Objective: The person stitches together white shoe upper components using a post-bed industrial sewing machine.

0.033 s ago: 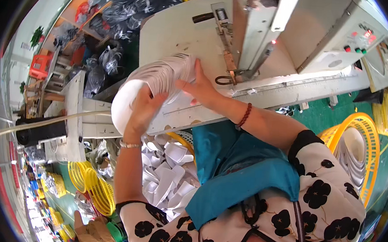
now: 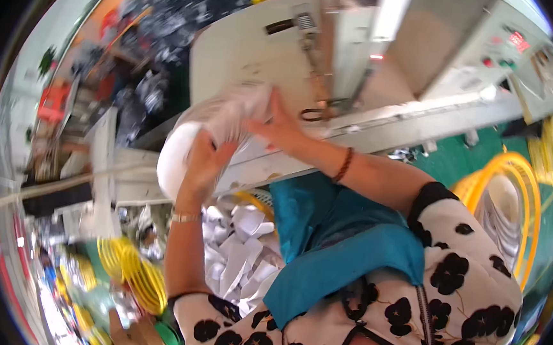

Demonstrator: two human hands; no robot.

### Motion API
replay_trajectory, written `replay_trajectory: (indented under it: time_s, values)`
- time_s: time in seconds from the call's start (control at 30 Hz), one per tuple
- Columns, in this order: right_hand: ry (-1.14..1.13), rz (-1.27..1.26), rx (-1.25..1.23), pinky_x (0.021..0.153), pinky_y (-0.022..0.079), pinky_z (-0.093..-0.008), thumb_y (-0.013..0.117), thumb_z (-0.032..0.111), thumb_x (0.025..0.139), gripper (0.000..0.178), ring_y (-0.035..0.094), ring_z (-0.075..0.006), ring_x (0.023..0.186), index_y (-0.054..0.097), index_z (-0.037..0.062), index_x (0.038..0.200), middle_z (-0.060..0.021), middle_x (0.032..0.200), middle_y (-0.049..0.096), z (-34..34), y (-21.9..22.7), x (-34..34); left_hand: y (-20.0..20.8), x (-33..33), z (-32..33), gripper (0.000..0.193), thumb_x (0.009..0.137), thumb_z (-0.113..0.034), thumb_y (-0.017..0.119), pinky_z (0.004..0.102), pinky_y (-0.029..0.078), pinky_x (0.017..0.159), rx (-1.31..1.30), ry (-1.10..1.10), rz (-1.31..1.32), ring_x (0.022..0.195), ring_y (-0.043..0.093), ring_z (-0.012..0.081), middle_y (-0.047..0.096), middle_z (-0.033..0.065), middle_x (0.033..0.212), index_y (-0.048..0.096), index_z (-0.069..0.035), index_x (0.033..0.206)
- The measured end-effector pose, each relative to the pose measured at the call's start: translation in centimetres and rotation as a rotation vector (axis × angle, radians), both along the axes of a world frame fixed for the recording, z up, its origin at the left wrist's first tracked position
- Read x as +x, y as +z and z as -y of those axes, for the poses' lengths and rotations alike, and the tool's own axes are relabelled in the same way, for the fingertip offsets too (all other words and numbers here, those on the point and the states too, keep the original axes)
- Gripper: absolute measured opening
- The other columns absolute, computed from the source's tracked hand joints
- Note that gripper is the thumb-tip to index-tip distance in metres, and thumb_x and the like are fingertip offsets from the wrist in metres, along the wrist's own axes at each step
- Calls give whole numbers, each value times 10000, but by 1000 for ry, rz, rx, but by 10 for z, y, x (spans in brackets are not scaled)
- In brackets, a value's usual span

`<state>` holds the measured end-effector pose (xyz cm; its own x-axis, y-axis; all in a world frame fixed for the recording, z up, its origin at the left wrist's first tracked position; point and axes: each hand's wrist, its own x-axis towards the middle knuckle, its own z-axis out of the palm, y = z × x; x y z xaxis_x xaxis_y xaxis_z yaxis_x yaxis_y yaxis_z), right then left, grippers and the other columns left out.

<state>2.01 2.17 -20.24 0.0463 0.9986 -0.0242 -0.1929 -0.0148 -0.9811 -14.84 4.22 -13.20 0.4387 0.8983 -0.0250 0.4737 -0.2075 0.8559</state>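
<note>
A fanned stack of thin white curved pieces [image 2: 226, 108] lies along the front left of the pale machine table [image 2: 243, 48]. My left hand [image 2: 208, 158] grips the near side of the stack, its fingers bent in against the pieces. At the stack's right end, my right hand [image 2: 276, 126] presses with thumb and forefinger spread along it. Motion blurs the single layers and some fingertips. Right of the stack, a metal clamp arm [image 2: 315, 79] with a dark loop [image 2: 312, 115] rests on the table.
Below the table, white offcuts [image 2: 239, 240] fill a yellow basket. Another yellow basket [image 2: 530, 209] at right holds stacked white pieces. A control box [image 2: 490, 56] with buttons stands far right. Black bags [image 2: 184, 18] pile up behind the table. A pale hose [image 2: 70, 187] crosses at left.
The view has shifted slightly and become blurred. Both hands keep much the same place on the white stack.
</note>
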Motion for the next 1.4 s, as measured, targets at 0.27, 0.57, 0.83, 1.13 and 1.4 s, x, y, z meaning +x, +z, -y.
replay_trajectory:
  time_s: [0.27, 0.57, 0.83, 1.13, 1.4]
  values:
    - [140, 124, 97, 1109, 131, -368, 711, 534, 671, 1261, 111, -361, 1363, -133, -106, 1355, -310, 1443, 40, 55, 10, -9, -34, -36, 88, 482, 825, -144, 608, 431, 416, 909, 34, 266, 97, 1057, 526, 292, 527, 235, 1142, 409, 95, 1194]
    - [-34, 45, 324, 1095, 147, -320, 789, 527, 577, 1371, 169, -318, 1347, -158, -83, 1359, -296, 1424, 112, 127, 9, 32, 20, 28, 146, 598, 794, -452, 507, 443, 423, 766, 552, -326, -995, 837, 549, 369, 572, 244, 910, 517, 83, 1061]
    - [-201, -162, 285, 1088, 166, -308, 792, 499, 589, 1323, 198, -303, 1336, -99, -85, 1373, -289, 1412, 166, 195, 35, 72, 26, 55, 182, 559, 739, -355, 615, 480, 392, 825, 810, -464, -774, 894, 524, 388, 537, 248, 966, 492, 94, 1048]
    - [-534, -299, -28, 796, 501, -351, 759, 260, 715, 1071, 483, -217, 1086, -18, 106, 1435, -149, 1257, 391, 288, 41, 156, 34, 182, 194, 547, 724, -251, 639, 456, 331, 978, 620, -926, -309, 1106, 471, 431, 523, 263, 1170, 515, 45, 1167]
    - [-833, -455, 76, 554, 528, -276, 675, 235, 745, 728, 605, -167, 826, 260, 124, 1333, -89, 1063, 539, 345, 26, 187, 25, 271, 212, 591, 698, -165, 633, 458, 353, 968, 626, -1390, 59, 1109, 462, 421, 488, 263, 1188, 447, 41, 1220]
